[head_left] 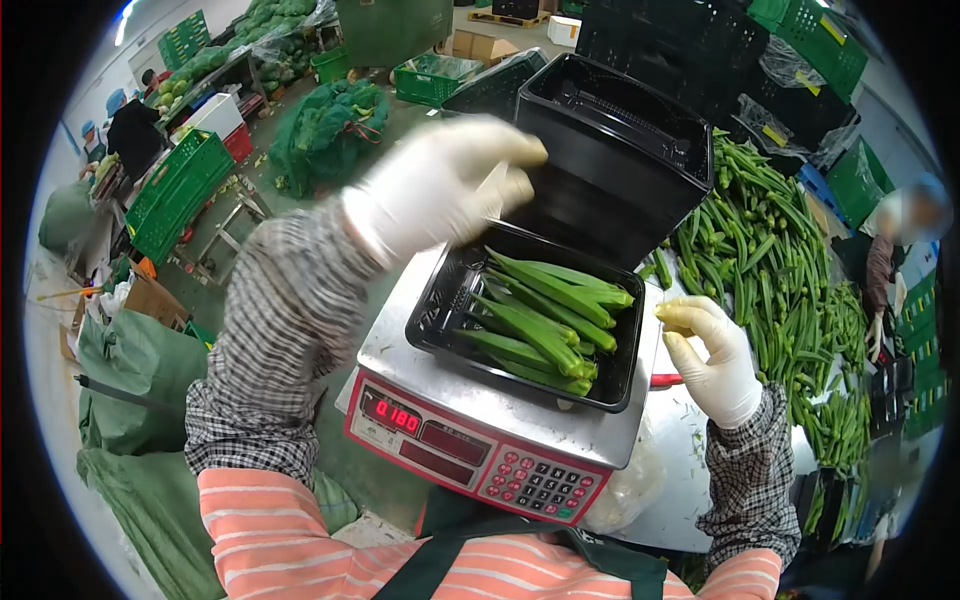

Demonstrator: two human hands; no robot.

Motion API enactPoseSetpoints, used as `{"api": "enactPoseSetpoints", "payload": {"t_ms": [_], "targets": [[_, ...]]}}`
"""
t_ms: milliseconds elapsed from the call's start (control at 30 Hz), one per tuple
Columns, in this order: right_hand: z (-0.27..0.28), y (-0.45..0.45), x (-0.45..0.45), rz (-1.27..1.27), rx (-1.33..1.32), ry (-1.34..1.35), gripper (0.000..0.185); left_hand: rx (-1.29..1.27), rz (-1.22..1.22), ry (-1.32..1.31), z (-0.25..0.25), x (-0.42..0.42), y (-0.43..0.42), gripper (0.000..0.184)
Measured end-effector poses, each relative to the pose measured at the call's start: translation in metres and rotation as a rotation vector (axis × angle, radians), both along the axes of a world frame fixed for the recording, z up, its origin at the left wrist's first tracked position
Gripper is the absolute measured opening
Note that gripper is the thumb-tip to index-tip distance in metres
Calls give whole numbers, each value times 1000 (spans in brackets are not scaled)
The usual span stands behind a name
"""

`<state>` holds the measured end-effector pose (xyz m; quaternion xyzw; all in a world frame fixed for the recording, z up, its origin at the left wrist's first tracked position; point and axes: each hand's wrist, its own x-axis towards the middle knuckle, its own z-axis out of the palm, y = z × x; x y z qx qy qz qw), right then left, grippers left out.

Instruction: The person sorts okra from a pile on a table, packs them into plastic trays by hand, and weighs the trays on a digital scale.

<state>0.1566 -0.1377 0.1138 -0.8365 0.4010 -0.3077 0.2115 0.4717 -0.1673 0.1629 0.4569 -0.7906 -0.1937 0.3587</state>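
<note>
A black plastic tray (425, 322) rests on the steel platform of a red and white digital scale (480, 455), whose display reads 0.180. Several green okra pods (545, 320) lie in the tray, pointing the same way. Above the tray's far left corner is my left hand (450, 180), white-gloved and slightly blurred, thumb and fingers apart with nothing visible between them. My right hand (715, 360), also gloved, is beside the tray's right edge, fingers bent and thumb apart, holding nothing that I can see. A tall stack of black trays (610, 150) stands behind the scale.
A large heap of loose okra (765, 280) covers the table at right. Another person (880, 250) stands beyond it. Green crates (180, 195) and a green net sack (325, 130) are at left. Dark crates (660, 45) are stacked at the back.
</note>
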Motion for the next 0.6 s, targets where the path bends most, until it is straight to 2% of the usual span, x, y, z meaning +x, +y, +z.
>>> {"api": "enactPoseSetpoints", "payload": {"t_ms": [100, 200, 233, 267, 333, 400, 467, 500, 533, 567, 600], "targets": [[3, 5, -5, -79, 191, 173, 14, -125, 117, 177, 17, 26, -10, 22], [-14, 5, 3, -59, 545, 209, 32, -397, 111, -102, 20, 20, -24, 22], [-8, 8, 14, -104, 734, 280, 36, -526, 91, -230, 20, 12, -29, 22], [-12, 13, 21, -93, 813, 113, 36, -619, 82, -292, 18, 4, -38, 24], [-12, 16, 22, -177, 801, 119, 33, -701, 37, -333, 17, -17, -55, 26], [-29, 19, 6, -158, 821, -114, 31, -801, -14, -405, 17, -37, -72, 28], [-43, 28, -19, -183, 807, -277, 28, -788, -49, -506, 8, -54, -87, 30], [-47, 36, -33, -215, 790, -321, 27, -578, -56, -591, 7, -59, -89, 31], [-46, 48, -49, -262, 769, -367, 26, -371, -28, -556, 12, -70, -85, 30], [-42, 62, -65, -294, 767, -447, 25, -440, -93, -467, 3, -65, -101, 26], [-57, 72, -91, -350, 751, -519, 24, -242, -6, -492, 13, -74, -95, 22]]}}
